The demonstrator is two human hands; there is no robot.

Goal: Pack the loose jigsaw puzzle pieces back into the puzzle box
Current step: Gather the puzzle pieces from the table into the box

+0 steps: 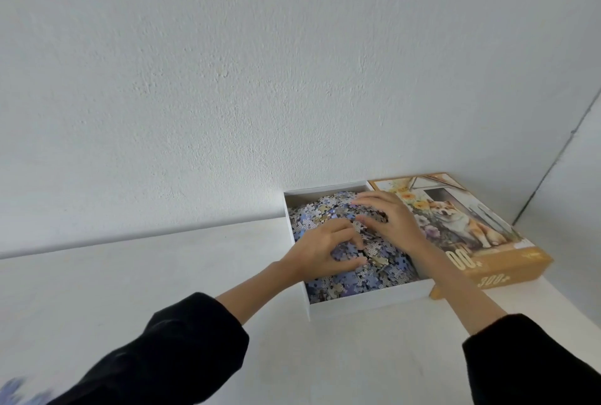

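A white puzzle box (364, 302) stands open on the white table against the wall, heaped with blue, purple and grey jigsaw pieces (357, 281). Both my hands are inside it on top of the heap. My left hand (320, 250) lies on the near left part of the pile, its fingers and thumb curled round a clump of pieces. My right hand (392, 217) rests on the far right part, fingers bent and spread over the pieces. Blurred purple pieces (19, 391) show at the bottom left corner of the view.
The orange box lid (487, 242), printed with a dog and flowers, lies face up right beside the box, touching its right wall. A white wall rises just behind both. The room's corner is at the far right.
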